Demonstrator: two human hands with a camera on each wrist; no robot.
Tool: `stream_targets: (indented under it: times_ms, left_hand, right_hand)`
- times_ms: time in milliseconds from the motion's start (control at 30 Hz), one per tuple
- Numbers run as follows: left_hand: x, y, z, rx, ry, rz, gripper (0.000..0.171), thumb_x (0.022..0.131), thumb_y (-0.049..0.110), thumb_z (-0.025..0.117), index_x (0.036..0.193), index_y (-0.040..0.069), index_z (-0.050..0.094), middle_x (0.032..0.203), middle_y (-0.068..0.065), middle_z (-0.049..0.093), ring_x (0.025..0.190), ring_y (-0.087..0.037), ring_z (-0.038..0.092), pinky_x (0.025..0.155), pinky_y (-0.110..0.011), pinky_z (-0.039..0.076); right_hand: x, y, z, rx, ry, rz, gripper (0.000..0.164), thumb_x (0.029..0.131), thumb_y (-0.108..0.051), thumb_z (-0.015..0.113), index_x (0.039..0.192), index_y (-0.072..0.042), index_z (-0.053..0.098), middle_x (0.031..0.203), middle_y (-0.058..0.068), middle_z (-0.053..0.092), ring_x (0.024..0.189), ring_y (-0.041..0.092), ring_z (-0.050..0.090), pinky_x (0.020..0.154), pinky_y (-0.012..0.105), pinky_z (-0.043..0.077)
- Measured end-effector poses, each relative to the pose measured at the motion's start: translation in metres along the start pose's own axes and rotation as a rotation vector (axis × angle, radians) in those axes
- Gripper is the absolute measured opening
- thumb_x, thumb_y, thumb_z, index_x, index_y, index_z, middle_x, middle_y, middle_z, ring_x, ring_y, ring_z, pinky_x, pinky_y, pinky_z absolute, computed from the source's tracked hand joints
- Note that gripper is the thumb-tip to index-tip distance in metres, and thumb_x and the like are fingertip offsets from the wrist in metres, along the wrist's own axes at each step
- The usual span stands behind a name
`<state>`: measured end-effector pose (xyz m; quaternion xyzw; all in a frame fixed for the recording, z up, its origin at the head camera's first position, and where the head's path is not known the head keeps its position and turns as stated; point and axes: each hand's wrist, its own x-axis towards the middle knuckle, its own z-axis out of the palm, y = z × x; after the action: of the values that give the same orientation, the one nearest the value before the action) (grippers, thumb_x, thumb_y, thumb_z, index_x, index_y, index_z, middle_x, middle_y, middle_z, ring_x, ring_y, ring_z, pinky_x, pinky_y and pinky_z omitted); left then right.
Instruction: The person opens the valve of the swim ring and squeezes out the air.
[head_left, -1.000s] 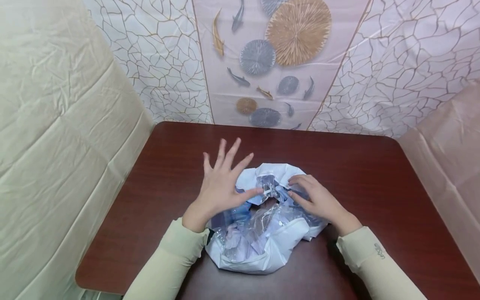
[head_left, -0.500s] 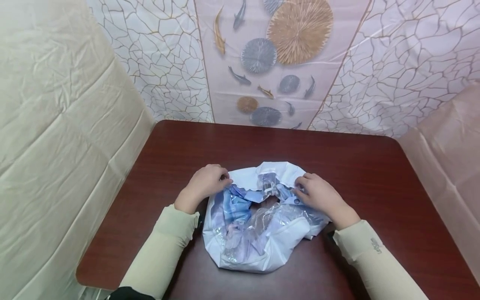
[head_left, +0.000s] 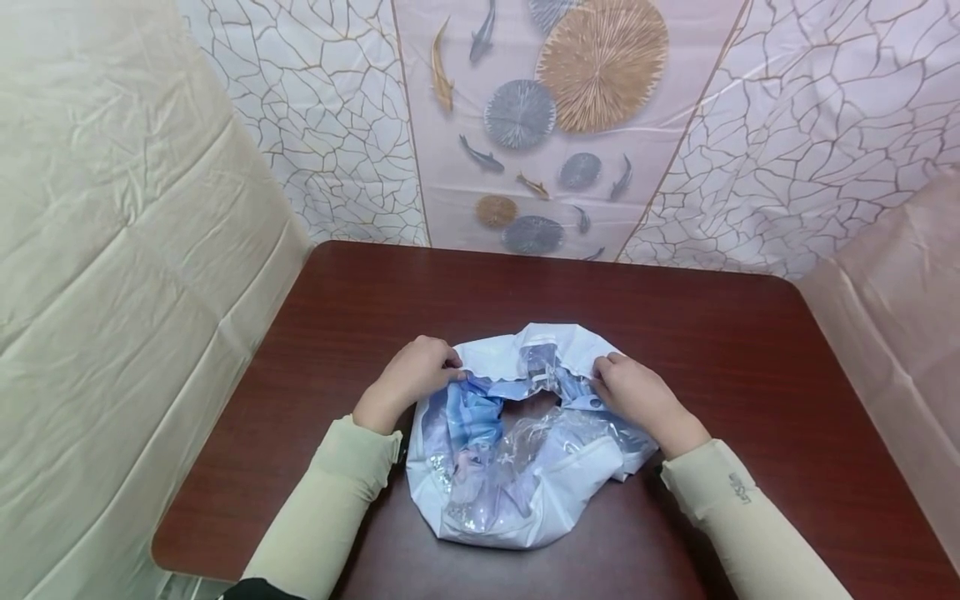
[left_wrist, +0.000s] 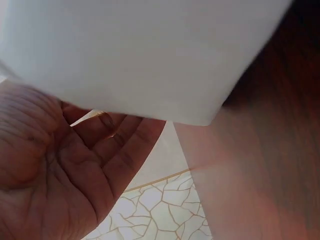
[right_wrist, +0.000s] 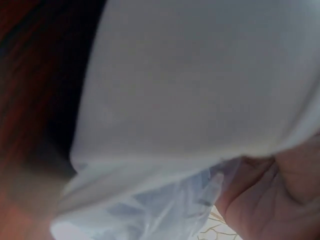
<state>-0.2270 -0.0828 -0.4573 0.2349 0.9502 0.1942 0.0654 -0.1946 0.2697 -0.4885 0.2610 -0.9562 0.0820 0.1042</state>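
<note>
A limp, creased swim ring (head_left: 558, 504) lies on the table in the head view. It is white with clear plastic and blue and lilac printed parts, round an open middle. My left hand (head_left: 411, 375) pinches its far left edge between thumb and fingers. At the far right edge, my right hand (head_left: 641, 400) pinches the ring in the same way. In the left wrist view the white underside (left_wrist: 140, 60) hides the fingertips of my left hand (left_wrist: 65, 170). White and clear plastic (right_wrist: 190, 80) covers much of my right hand (right_wrist: 275, 200) in the right wrist view.
The dark red-brown table (head_left: 375, 283) has rounded far corners. A patterned wall covering (head_left: 525, 192) hangs behind it. Cream fabric (head_left: 150, 292) stands along the left side, and pinkish fabric (head_left: 892, 333) along the right.
My left hand, spread above the ring a second ago, has come down to its far left edge and taken hold. My right fingers have closed on the right edge. The ring has barely moved.
</note>
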Motion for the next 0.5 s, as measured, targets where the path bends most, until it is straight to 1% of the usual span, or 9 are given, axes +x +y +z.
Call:
stream_targets:
  times_ms: [133, 267, 333, 400, 500]
  left_hand:
    - [0.000, -0.001, 0.004, -0.014, 0.013, -0.007, 0.013, 0.092, 0.020, 0.074, 0.101, 0.014, 0.081, 0.100, -0.001, 0.075, 0.091, -0.017, 0.068, 0.082, -0.035, 0.055]
    - [-0.002, -0.001, 0.008, -0.011, 0.035, -0.040, 0.014, 0.094, 0.019, 0.071, 0.102, 0.016, 0.081, 0.100, 0.000, 0.075, 0.091, -0.017, 0.068, 0.081, -0.036, 0.055]
    - [-0.002, -0.001, 0.010, 0.008, 0.058, -0.073, 0.014, 0.094, 0.023, 0.070, 0.101, 0.019, 0.082, 0.099, 0.003, 0.075, 0.089, -0.016, 0.067, 0.077, -0.037, 0.055]
    - [-0.002, -0.002, 0.012, 0.040, 0.084, -0.113, 0.015, 0.094, 0.027, 0.068, 0.100, 0.024, 0.081, 0.096, 0.007, 0.074, 0.084, -0.015, 0.066, 0.069, -0.038, 0.054]
    - [-0.001, -0.004, 0.015, 0.087, 0.124, -0.160, 0.016, 0.093, 0.033, 0.066, 0.098, 0.031, 0.080, 0.089, 0.012, 0.072, 0.076, -0.014, 0.062, 0.059, -0.037, 0.049]
  right_hand:
    - [-0.001, 0.002, 0.005, 0.009, 0.043, -0.024, 0.014, 0.087, -0.002, 0.070, 0.078, -0.006, 0.059, 0.070, 0.005, 0.053, 0.063, 0.025, 0.055, 0.058, 0.042, 0.050]
    - [-0.002, 0.006, 0.009, 0.022, 0.055, -0.028, 0.014, 0.088, -0.002, 0.069, 0.080, -0.006, 0.058, 0.069, 0.005, 0.051, 0.062, 0.024, 0.053, 0.057, 0.041, 0.049]
    - [-0.002, 0.008, 0.011, 0.024, 0.049, -0.021, 0.013, 0.089, -0.003, 0.070, 0.082, -0.006, 0.058, 0.070, 0.005, 0.051, 0.062, 0.023, 0.052, 0.058, 0.041, 0.049]
    - [-0.003, 0.009, 0.012, 0.028, 0.037, -0.010, 0.013, 0.090, -0.005, 0.069, 0.084, -0.006, 0.058, 0.071, 0.004, 0.051, 0.063, 0.022, 0.052, 0.059, 0.041, 0.048]
    - [-0.002, 0.011, 0.013, 0.032, 0.022, 0.003, 0.013, 0.092, -0.006, 0.068, 0.084, -0.007, 0.057, 0.072, 0.004, 0.050, 0.064, 0.022, 0.051, 0.060, 0.041, 0.048]
